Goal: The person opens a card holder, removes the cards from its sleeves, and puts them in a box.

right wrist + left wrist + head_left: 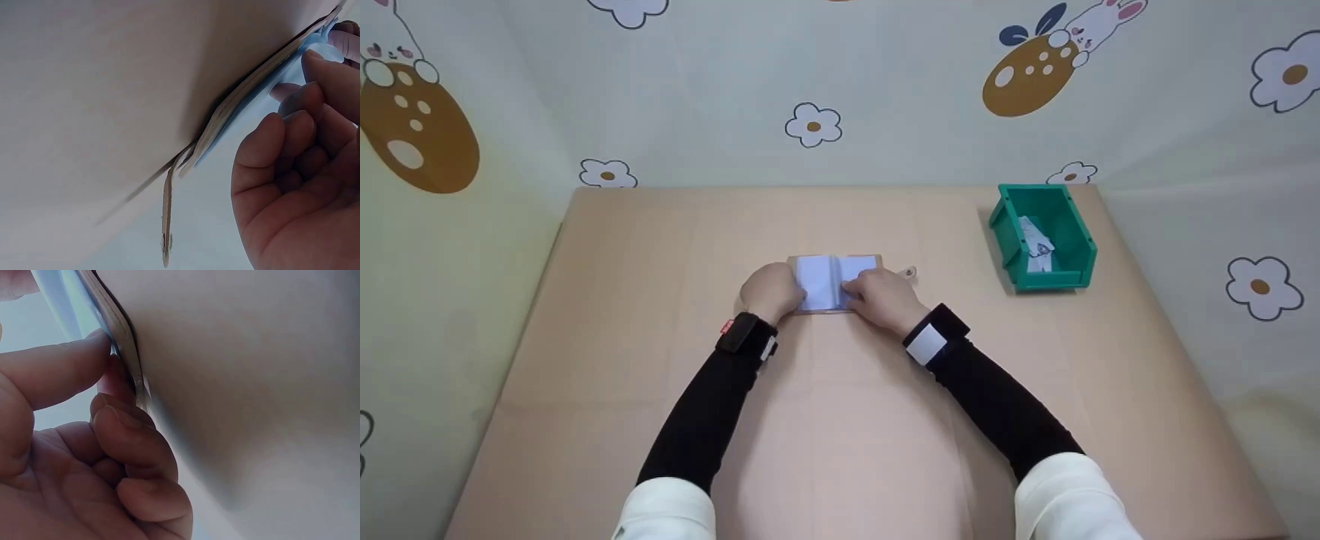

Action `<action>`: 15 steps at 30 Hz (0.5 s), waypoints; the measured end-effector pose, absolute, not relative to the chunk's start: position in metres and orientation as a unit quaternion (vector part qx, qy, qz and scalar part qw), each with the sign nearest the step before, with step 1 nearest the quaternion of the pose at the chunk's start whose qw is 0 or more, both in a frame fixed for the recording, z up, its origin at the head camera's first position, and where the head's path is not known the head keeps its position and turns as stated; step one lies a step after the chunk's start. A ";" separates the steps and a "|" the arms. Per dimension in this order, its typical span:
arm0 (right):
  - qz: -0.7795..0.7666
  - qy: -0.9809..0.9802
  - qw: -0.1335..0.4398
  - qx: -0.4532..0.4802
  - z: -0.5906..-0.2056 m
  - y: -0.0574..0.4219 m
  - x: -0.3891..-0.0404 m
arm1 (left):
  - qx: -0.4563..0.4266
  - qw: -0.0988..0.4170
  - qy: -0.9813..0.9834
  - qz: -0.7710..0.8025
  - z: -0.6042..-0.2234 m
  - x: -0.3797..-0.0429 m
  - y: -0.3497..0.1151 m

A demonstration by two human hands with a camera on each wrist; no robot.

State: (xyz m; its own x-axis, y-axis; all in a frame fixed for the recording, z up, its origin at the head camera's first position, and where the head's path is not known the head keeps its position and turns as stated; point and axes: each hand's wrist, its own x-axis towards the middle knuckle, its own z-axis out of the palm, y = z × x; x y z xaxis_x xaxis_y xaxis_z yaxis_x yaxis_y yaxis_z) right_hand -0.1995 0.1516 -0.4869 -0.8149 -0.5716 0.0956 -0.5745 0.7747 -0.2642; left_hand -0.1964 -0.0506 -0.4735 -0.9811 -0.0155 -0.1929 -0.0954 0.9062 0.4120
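A small beige card holder point(816, 281) lies spread open mid-table, its pale bluish plastic sleeves point(256, 107) facing up. From its right side sticks out a snap strap point(167, 219), with a round metal stud near the end. My left hand point(772, 292) pinches the left edge of the holder, thumb on the sleeves and fingers curled under the cover point(121, 326). My right hand point(885, 298) lies over the right half, thumb and index finger pinching a sleeve near the spine. Its other fingers point(261, 140) curl toward the palm.
A green plastic bin point(1054, 280) stands at the back right of the table point(660, 300), with white printed papers point(1039, 247) inside. Pale curtains point(720, 112) with flower and rabbit prints hang behind the table and along both sides.
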 end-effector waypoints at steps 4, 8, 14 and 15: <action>0.151 -0.943 0.000 0.296 -0.485 0.153 -0.200 | -0.030 0.087 0.973 0.211 -0.474 -0.197 -0.051; 0.157 -0.944 0.001 0.289 -0.481 0.159 -0.200 | -0.025 0.078 0.974 0.210 -0.475 -0.195 -0.051; 0.180 -0.949 0.002 0.260 -0.473 0.176 -0.200 | -0.009 0.061 0.975 0.214 -0.474 -0.193 -0.052; 0.187 -0.950 0.004 0.251 -0.471 0.179 -0.200 | -0.006 0.054 0.975 0.216 -0.473 -0.193 -0.052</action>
